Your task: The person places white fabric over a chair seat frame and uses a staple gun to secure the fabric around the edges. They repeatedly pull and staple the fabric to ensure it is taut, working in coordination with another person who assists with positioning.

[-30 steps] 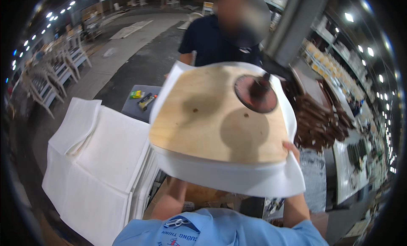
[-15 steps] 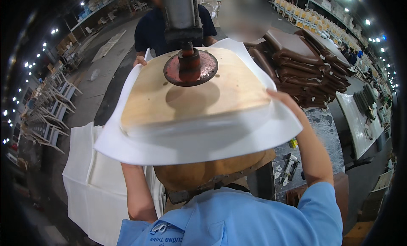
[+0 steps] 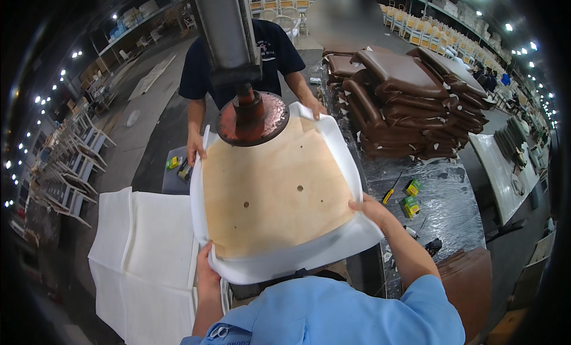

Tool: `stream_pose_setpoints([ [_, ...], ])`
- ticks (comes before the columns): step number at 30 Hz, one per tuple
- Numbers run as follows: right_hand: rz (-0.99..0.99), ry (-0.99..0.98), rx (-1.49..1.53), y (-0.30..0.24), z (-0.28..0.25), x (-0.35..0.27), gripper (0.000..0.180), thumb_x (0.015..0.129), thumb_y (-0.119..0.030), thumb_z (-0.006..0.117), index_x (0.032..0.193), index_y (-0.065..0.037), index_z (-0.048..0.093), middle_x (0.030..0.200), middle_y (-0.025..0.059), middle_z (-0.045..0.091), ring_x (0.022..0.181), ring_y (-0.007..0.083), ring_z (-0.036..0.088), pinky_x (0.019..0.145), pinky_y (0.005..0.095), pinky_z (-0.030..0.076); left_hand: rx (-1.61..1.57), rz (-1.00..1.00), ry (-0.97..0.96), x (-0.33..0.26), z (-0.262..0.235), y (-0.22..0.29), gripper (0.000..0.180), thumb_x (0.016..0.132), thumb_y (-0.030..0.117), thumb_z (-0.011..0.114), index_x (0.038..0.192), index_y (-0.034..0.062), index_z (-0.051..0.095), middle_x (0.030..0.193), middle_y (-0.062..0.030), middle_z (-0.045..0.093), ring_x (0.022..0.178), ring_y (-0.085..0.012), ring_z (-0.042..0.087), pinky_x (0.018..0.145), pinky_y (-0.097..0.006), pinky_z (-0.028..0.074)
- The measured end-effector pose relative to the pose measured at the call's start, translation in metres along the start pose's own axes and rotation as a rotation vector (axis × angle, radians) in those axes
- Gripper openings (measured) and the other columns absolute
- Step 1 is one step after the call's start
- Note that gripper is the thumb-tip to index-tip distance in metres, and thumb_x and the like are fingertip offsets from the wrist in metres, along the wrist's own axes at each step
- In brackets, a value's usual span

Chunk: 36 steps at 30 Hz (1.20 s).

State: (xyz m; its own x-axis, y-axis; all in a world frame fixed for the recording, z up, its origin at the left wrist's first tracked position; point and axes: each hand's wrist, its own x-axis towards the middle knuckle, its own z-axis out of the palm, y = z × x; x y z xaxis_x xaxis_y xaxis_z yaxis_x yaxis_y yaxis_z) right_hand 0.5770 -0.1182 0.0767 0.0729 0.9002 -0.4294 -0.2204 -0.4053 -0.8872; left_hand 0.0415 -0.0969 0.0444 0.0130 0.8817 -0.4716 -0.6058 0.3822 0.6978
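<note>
A pale wooden seat board (image 3: 267, 184) with several small holes lies on a sheet of white foam (image 3: 309, 254), whose edges curl up around it. My left hand (image 3: 206, 266) grips the foam's near left corner, fingers mostly hidden beneath. With my right hand (image 3: 370, 210) I hold the right edge, thumb on top of the board. Across from me a person in a dark shirt grasps the far side with a left-side hand (image 3: 196, 144) and a right-side hand (image 3: 314, 107). Above the board's far part hangs a round red press plate (image 3: 254, 116).
White foam sheets (image 3: 148, 238) are stacked at left. On the right, a plastic-covered table (image 3: 452, 193) bears a pile of brown padded seats (image 3: 410, 101), small green-yellow boxes (image 3: 411, 206) and a yellow-handled screwdriver (image 3: 388, 195). The press column (image 3: 229, 35) stands ahead.
The board and foam have come toward me and swung round, out from mostly under the press plate. My hands moved with them, and the holes in the board now show plainly.
</note>
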Motion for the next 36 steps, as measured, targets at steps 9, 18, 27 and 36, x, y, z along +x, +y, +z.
stream_pose_setpoints([
  [9, 0.024, 0.076, -0.084, 0.026, -0.013, 0.005, 0.066, 0.109, -0.011, 0.068, 0.170, -0.009, 0.044, 0.151, 0.0145, 0.066, 0.135, 0.0271, 0.063, 0.116, 0.0424, 0.048, 0.145, -0.042, 0.007, -0.006, -0.002, -0.028, 0.054, 0.107, 0.018, 0.062, 0.156, -0.0023, 0.053, 0.140, -0.0215, 0.071, 0.129, -0.0363, 0.070, 0.104, -0.050, 0.060],
  [18, 0.026, 0.193, -0.411, 0.017, -0.015, 0.024, 0.046, 0.105, -0.022, 0.074, 0.146, -0.003, 0.071, 0.126, 0.0137, 0.078, 0.113, 0.0246, 0.072, 0.102, 0.0385, 0.056, 0.745, 0.103, 0.115, -0.012, 0.016, -0.030, 0.042, 0.104, 0.013, 0.071, 0.143, -0.0027, 0.066, 0.119, -0.0175, 0.079, 0.108, -0.0322, 0.077, 0.094, -0.047, 0.061],
  [27, 0.026, 0.384, -0.969, -0.001, -0.013, 0.015, 0.055, 0.090, -0.043, 0.083, 0.131, -0.006, 0.079, 0.113, 0.0260, 0.081, 0.108, 0.0396, 0.079, 0.098, 0.0473, 0.059, 1.599, 0.323, 0.125, -0.019, 0.024, -0.039, 0.038, 0.098, 0.023, 0.076, 0.127, -0.0012, 0.070, 0.112, -0.0321, 0.076, 0.108, -0.0545, 0.072, 0.093, -0.060, 0.056],
  [36, -0.045, 0.226, -0.861, 0.005, -0.041, 0.008, 0.039, 0.092, -0.033, 0.084, 0.118, -0.004, 0.082, 0.106, 0.0124, 0.084, 0.095, 0.0261, 0.078, 0.089, 0.0387, 0.059, 1.576, 0.296, 0.104, -0.014, 0.010, -0.018, 0.034, 0.108, 0.029, 0.064, 0.128, 0.0038, 0.074, 0.102, -0.0288, 0.077, 0.100, -0.0517, 0.074, 0.089, -0.059, 0.056],
])
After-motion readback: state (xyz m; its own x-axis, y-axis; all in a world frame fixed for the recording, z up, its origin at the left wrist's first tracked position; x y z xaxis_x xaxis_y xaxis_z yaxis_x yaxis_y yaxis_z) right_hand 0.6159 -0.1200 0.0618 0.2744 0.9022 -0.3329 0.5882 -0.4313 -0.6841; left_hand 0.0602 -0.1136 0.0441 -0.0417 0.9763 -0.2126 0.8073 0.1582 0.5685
